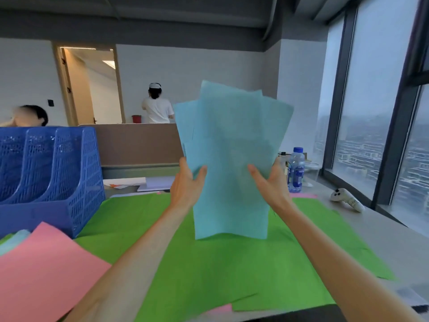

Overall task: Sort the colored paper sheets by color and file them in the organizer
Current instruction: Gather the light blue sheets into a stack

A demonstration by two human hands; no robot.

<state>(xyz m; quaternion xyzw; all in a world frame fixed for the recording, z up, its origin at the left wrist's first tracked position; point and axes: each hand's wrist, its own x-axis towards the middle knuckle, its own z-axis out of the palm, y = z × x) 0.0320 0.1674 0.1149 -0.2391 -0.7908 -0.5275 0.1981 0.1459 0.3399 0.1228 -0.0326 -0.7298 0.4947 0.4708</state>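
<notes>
A fanned stack of light blue sheets (229, 145) stands upright, its bottom edge resting on the green sheets (199, 263) spread over the desk. My left hand (185, 184) grips the stack's left edge and my right hand (271, 180) grips its right edge. Pink sheets (44, 270) lie at the near left, overlapping a pale blue sheet (14, 240). The blue mesh organizer (51, 173) stands at the left, with several upright slots; what its slots hold cannot be made out.
A water bottle (296, 170) stands right of the stack, and a white controller (347, 197) lies by the window. White papers (139, 183) sit behind the green sheets against a brown partition (134, 145). Two persons are beyond it.
</notes>
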